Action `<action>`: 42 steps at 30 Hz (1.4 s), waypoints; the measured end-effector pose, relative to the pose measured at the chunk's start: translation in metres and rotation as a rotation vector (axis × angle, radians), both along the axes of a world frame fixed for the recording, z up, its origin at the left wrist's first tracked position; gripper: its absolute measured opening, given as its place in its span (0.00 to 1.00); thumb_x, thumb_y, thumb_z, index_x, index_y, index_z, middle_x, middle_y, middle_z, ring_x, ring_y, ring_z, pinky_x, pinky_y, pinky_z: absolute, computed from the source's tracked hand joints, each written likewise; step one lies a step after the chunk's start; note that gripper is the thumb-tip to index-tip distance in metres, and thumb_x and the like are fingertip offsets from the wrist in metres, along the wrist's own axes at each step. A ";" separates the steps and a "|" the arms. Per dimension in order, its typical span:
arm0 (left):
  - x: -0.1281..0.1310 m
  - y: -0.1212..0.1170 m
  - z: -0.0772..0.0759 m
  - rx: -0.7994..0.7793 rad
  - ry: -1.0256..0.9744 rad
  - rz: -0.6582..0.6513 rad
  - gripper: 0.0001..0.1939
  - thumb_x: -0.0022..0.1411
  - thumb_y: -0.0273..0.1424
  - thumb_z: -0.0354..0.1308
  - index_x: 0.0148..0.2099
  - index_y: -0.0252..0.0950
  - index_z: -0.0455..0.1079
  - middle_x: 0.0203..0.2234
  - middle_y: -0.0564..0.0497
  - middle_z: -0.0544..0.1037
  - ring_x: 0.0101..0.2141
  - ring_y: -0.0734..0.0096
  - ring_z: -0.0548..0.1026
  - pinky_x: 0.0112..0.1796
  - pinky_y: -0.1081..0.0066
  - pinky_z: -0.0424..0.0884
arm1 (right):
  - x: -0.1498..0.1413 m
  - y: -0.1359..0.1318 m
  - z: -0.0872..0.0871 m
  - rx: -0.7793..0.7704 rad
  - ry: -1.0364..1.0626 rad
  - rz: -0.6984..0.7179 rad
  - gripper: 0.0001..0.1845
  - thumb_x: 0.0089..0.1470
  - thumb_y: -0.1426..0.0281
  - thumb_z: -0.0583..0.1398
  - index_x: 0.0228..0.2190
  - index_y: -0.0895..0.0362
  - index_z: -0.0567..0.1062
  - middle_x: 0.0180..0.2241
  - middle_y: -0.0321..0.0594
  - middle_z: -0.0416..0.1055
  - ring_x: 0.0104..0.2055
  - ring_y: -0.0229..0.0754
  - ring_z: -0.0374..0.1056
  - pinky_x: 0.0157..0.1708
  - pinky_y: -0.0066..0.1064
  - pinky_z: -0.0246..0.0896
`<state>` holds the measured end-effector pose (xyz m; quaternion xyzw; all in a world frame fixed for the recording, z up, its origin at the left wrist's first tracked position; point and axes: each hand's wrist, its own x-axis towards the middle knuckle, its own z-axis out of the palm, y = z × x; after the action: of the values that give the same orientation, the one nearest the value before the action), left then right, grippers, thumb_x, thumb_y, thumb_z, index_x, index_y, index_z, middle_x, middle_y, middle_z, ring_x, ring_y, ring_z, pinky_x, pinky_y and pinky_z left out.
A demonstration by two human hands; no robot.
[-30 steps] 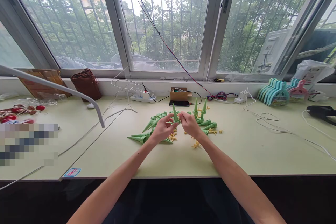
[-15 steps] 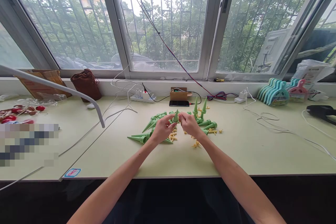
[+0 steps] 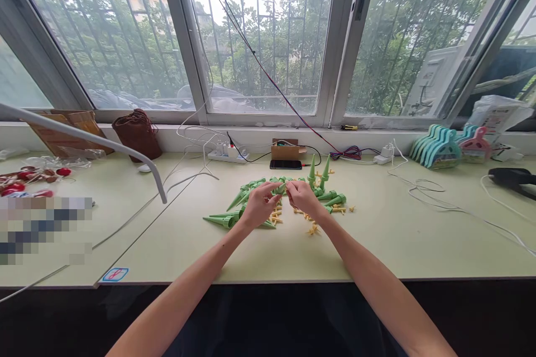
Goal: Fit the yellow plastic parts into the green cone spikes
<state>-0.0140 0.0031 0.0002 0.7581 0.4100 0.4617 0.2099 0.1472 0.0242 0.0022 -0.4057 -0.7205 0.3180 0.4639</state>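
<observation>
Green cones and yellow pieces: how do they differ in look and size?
The green cones taper to long points, while the yellow pieces look thin and branched. The green cones are also clearly larger than the yellow pieces. Both kinds are scattered on the table.

The green spike (image 3: pixel 282 188) between the hands (image 3: pixel 258 206) stood tall a second ago, looked shorter half a second later, and is now tipped over, only a stub showing.

A head-worn camera looks forward and down from above the near side of the table (image 3: pixel 377 251), with left hand (image 3: pixel 262 205) and right hand (image 3: pixel 302 198) at arm's length over it, windows (image 3: pixel 268 39) beyond.
</observation>
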 end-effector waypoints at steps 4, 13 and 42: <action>0.003 -0.003 0.004 -0.045 -0.029 0.044 0.18 0.60 0.37 0.54 0.52 0.41 0.68 0.44 0.47 0.72 0.22 0.81 0.68 0.22 0.77 0.70 | -0.003 -0.002 0.001 0.039 0.001 -0.051 0.23 0.61 0.58 0.47 0.18 0.55 0.58 0.12 0.30 0.54 0.15 0.34 0.52 0.20 0.28 0.47; 0.007 -0.003 0.010 -0.459 -0.395 -0.123 0.23 0.59 0.50 0.53 0.45 0.36 0.61 0.23 0.56 0.68 0.15 0.80 0.65 0.15 0.78 0.63 | 0.000 -0.003 0.000 0.289 -0.136 -0.136 0.22 0.64 0.59 0.45 0.21 0.55 0.60 0.18 0.33 0.57 0.21 0.36 0.52 0.25 0.29 0.47; 0.006 -0.012 0.011 -0.021 -0.021 0.025 0.18 0.60 0.40 0.55 0.50 0.40 0.66 0.34 0.51 0.69 0.21 0.83 0.64 0.24 0.78 0.67 | -0.001 0.004 -0.008 -0.173 0.130 0.184 0.20 0.61 0.59 0.46 0.19 0.52 0.53 0.12 0.28 0.48 0.11 0.33 0.47 0.12 0.28 0.45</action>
<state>-0.0079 -0.0091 0.0113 0.7458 0.4221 0.4678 0.2162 0.1465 0.0278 -0.0054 -0.3547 -0.6930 0.4458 0.4418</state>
